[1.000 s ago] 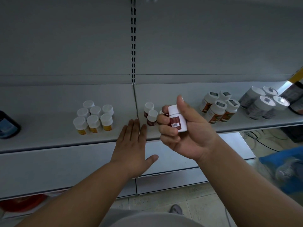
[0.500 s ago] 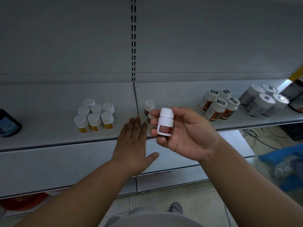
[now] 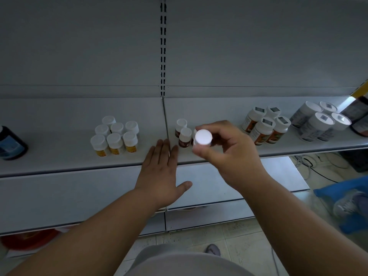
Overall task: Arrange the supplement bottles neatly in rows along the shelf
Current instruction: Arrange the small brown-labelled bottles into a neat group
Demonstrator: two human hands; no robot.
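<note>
head view: right hand (image 3: 229, 154) grips white-capped bottle (image 3: 202, 137) above shelf (image 3: 59, 156).

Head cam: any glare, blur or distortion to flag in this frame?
Head view: dim overall; the cap of the held bottle in the right hand is blown out white. Blue bag at lower right is smeared. Wide-angle bend shows along the shelf edge. Left hand reads sharp.

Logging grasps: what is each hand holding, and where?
Right hand pinches a white-capped bottle just below its cap. Left hand holds nothing.
</note>
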